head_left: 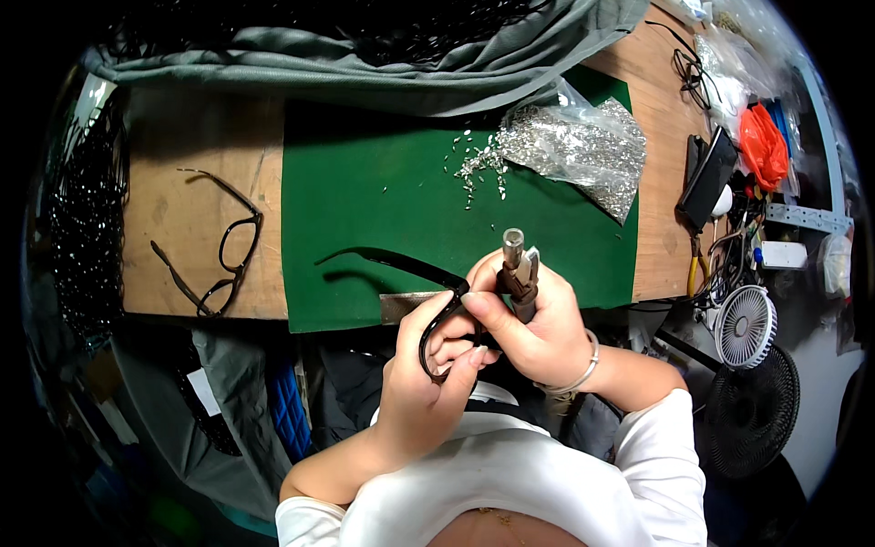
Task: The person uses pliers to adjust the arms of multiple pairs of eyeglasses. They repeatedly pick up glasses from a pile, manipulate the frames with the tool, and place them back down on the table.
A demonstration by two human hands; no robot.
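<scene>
Close to my body, just off the near edge of the green mat (383,210), my left hand (422,387) grips a black eyeglass frame (436,337) by its rim. One temple arm of it stretches out to the left over the mat. My right hand (538,333) is closed around a slim tool with a clear round end (513,239) and a brownish metal part beside it; its exact kind is hard to make out. The right thumb and forefinger also pinch the frame at its hinge corner. My fingers hide the frame's other temple arm.
Another black eyeglass frame (239,251) lies on the wooden tabletop (164,191) at left. Small silvery pieces spill from a clear bag (583,146). Grey cloth (301,77) covers the far side. At right are yellow-handled pliers (698,264), a red bag (764,146) and a white fan (746,326).
</scene>
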